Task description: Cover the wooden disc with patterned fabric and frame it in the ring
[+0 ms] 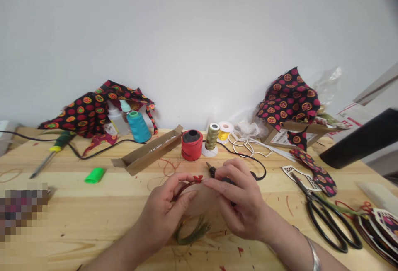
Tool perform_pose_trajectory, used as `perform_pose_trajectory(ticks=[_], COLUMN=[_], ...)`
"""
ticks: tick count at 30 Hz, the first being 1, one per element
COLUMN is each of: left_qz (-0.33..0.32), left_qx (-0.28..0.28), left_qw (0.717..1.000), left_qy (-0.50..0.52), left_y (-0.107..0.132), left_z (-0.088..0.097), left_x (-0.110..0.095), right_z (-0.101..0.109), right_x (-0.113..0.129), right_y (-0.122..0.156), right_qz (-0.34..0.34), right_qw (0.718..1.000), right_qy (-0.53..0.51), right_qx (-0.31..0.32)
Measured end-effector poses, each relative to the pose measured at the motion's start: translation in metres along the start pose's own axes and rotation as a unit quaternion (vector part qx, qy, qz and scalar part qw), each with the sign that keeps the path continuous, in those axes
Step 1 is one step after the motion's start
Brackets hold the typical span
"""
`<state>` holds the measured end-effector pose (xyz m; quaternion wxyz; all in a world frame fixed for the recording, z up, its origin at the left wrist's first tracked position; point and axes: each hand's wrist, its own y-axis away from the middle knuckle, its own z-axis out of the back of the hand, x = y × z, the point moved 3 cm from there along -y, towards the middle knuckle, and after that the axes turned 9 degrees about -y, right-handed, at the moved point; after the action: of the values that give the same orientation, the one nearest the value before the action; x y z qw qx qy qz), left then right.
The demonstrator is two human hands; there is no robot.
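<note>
My left hand (166, 204) is closed, pinching the dark red edge of a small piece whose pale panel (200, 202) shows between my hands. A red cord knot (198, 178) sits at the top of that edge. My right hand (239, 200) is closed too, its fingertips pinched at the knot on the red cord. A green thread tassel (195, 233) hangs below the panel, close to the table. Behind my right fingers shows the pointed tip of a soldering iron (210, 168); its dark handle is mostly hidden, so whether my hand touches it I cannot tell.
Red (192, 148), gold (212, 138) and blue (138, 128) thread spools stand at the back beside an open narrow box (152, 151). Scissors (326, 217) lie right, near patterned pieces (385, 225). A screwdriver (46, 161) and green cap (94, 175) lie left.
</note>
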<state>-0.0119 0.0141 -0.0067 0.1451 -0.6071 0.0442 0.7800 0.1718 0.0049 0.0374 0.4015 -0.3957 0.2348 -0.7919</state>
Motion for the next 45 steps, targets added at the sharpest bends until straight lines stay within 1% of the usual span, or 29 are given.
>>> perform_pose_trajectory(ticks=[3, 9, 14, 17, 19, 21, 23, 25, 28, 31, 34, 39, 45], left_qz=[-0.001, -0.011, -0.028, -0.026, -0.021, -0.014, -0.006, 0.002, 0.012, 0.028, 0.031, 0.013, 0.009], left_qx=[0.001, 0.007, -0.002, -0.002, 0.006, 0.017, 0.029, 0.043, 0.063, 0.079, 0.091, 0.107, 0.143], left_qw=[1.000, 1.000, 0.999, 0.999, 0.999, 1.000, 1.000, 0.999, 0.998, 0.996, 0.995, 0.994, 0.988], left_qy=[-0.004, -0.013, -0.031, -0.030, -0.025, -0.013, 0.004, 0.010, 0.003, 0.002, -0.004, -0.033, -0.065], left_y=[0.000, -0.002, -0.002, -0.002, -0.001, -0.001, 0.000, 0.001, 0.002, 0.003, 0.002, 0.001, 0.003], left_z=[-0.001, 0.000, 0.001, 0.000, -0.001, -0.001, -0.001, -0.001, -0.002, -0.004, -0.005, -0.006, -0.007], left_x=[0.000, 0.000, -0.001, -0.001, -0.001, -0.001, -0.001, -0.001, -0.002, -0.003, -0.004, -0.004, -0.004], right_z=[-0.001, -0.001, 0.000, -0.001, -0.001, -0.001, -0.001, -0.002, -0.003, -0.005, -0.005, -0.004, -0.001], right_x=[0.000, 0.000, 0.001, 0.002, 0.002, -0.001, -0.005, -0.009, -0.014, -0.015, -0.014, -0.012, -0.012], right_y=[-0.001, -0.003, -0.003, -0.003, -0.005, -0.006, -0.007, -0.008, -0.007, -0.006, -0.006, -0.007, -0.007], right_qz=[-0.002, -0.033, -0.027, -0.035, -0.064, -0.108, -0.152, -0.188, -0.225, -0.244, -0.253, -0.255, -0.272], right_qw=[1.000, 0.999, 0.999, 0.999, 0.995, 0.986, 0.977, 0.972, 0.964, 0.958, 0.954, 0.948, 0.939], right_qy=[-0.006, -0.026, 0.003, -0.028, -0.079, -0.123, -0.136, -0.130, -0.138, -0.153, -0.163, -0.185, -0.187], right_qx=[0.004, 0.020, 0.039, 0.023, -0.007, -0.037, -0.057, -0.060, -0.035, -0.010, 0.008, 0.046, 0.100])
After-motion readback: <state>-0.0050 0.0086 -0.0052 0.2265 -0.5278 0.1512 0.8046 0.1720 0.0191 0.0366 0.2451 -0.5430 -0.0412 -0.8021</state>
